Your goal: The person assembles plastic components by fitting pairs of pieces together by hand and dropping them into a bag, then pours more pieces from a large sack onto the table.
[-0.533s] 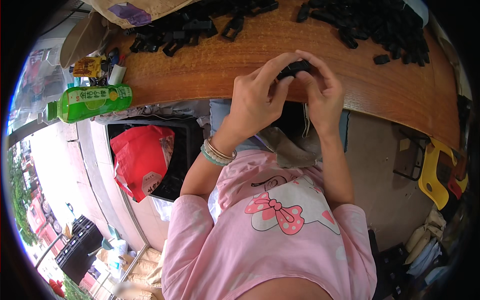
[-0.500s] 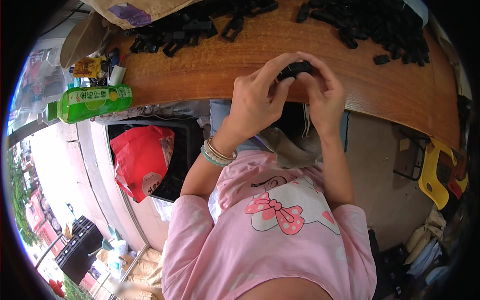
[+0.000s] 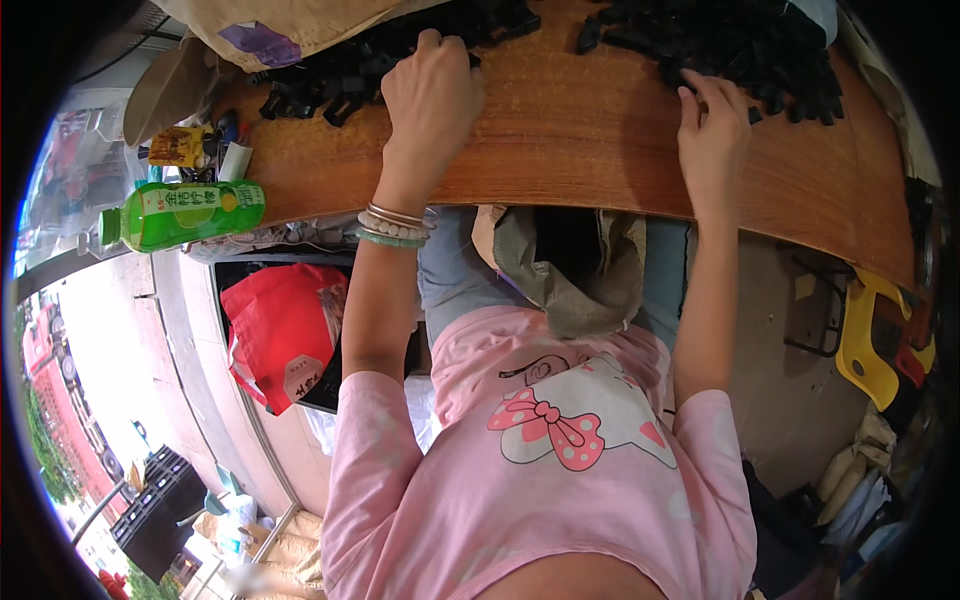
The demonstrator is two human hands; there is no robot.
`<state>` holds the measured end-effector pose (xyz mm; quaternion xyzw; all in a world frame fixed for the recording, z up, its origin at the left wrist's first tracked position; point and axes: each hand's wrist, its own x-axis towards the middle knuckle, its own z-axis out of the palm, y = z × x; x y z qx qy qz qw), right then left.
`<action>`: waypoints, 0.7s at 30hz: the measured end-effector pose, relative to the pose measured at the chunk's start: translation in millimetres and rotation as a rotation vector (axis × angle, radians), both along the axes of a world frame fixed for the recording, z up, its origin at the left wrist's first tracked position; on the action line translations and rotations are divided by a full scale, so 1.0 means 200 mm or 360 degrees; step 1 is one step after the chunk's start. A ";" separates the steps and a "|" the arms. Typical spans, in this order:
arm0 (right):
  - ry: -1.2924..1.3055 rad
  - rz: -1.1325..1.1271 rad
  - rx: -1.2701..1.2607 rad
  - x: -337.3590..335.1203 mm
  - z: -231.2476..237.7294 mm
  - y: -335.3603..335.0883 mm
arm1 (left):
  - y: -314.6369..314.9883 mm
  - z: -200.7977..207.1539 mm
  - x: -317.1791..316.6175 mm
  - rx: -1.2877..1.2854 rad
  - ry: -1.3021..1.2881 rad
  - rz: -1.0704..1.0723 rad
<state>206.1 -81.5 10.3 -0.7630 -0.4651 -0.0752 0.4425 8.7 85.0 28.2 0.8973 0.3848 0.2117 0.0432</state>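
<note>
My left hand (image 3: 430, 105) is over the left pile of small black plastic parts (image 3: 345, 85), its fingers curled down among them. The fingertips are hidden, so what they grip cannot be made out. My right hand (image 3: 714, 135) reaches to the near edge of the right pile of black parts (image 3: 760, 60). Its thumb and fingers are a little apart, close to the nearest pieces, with nothing visible between them. Below the table edge, an open grey-brown bag (image 3: 570, 300) with a dark inside rests on my lap.
Both piles lie on a brown wooden table (image 3: 570, 120). A green drink bottle (image 3: 190, 215) lies at its left edge, beside a yellow packet (image 3: 178, 147). A large paper sack (image 3: 310, 35) stands behind the left pile. A red bag (image 3: 285, 330) sits lower left; a yellow stool (image 3: 865, 340) stands right.
My hands were together holding a black part above the table's near edge. They have separated, the left to the left pile, the right to the right pile. That part is no longer visible.
</note>
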 end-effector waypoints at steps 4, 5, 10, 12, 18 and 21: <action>-0.0461 -0.0313 -0.0365 0.06 -0.05 0.02 | 0.01 0.03 -0.01 -0.0183 0.0243 0.0039; -0.0371 -0.0267 -0.0338 0.04 -0.06 0.01 | 0.01 0.01 -0.02 -0.0181 0.0243 0.0043; 0.0080 -0.0060 -0.0055 -0.17 -0.06 -0.01 | -0.06 -0.03 -0.08 -0.0370 -0.0180 -0.0273; 0.0618 0.0021 0.0055 -0.28 -0.01 -0.01 | -0.11 0.02 -0.05 -0.0363 -0.0024 -0.0168; 0.0991 0.0219 0.0363 -0.44 0.04 0.00 | -0.18 0.02 -0.02 -0.0976 -0.0691 -0.0219; 0.0915 0.0389 0.0439 -0.45 0.05 0.00 | -0.24 0.03 -0.02 -0.1707 -0.1095 -0.0447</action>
